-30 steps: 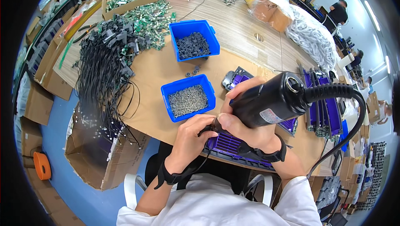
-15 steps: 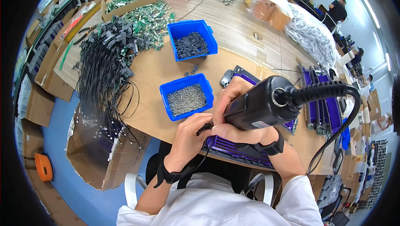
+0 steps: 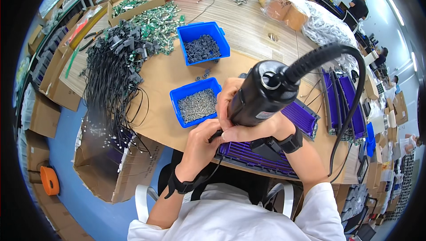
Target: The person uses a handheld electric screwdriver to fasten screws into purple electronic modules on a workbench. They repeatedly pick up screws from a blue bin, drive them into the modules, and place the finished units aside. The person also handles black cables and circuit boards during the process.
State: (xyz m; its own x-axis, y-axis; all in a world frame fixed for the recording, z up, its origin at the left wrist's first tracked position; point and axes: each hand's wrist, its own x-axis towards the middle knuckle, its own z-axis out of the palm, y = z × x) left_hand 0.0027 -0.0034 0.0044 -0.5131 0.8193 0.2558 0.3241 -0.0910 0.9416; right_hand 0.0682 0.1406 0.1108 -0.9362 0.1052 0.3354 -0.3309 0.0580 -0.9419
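Note:
My right hand (image 3: 259, 130) is wrapped around a black corded electric screwdriver (image 3: 257, 94), held with its cord end up. Its tip is hidden behind my hands. Close beside it, my left hand (image 3: 199, 143) is closed in a pinch at the left end of a purple and black slatted housing (image 3: 255, 156) on the table's near edge. A small dark part shows between the left fingers, too covered to name. Just beyond my left hand sits a blue bin of small metal screws (image 3: 198, 105).
Another blue bin (image 3: 203, 43) holds dark grey parts. To the left lies a heap of black cables (image 3: 106, 70) beside green circuit boards (image 3: 159, 23). More purple housings (image 3: 344, 103) lie at right. The screwdriver's thick cord (image 3: 361, 81) loops over the right side. An open carton (image 3: 115, 170) stands below left.
The screwdriver and my right hand have shifted left, and the tool's cord end has swung left and up. More of the purple housing behind it shows. My left hand stays nearly in place.

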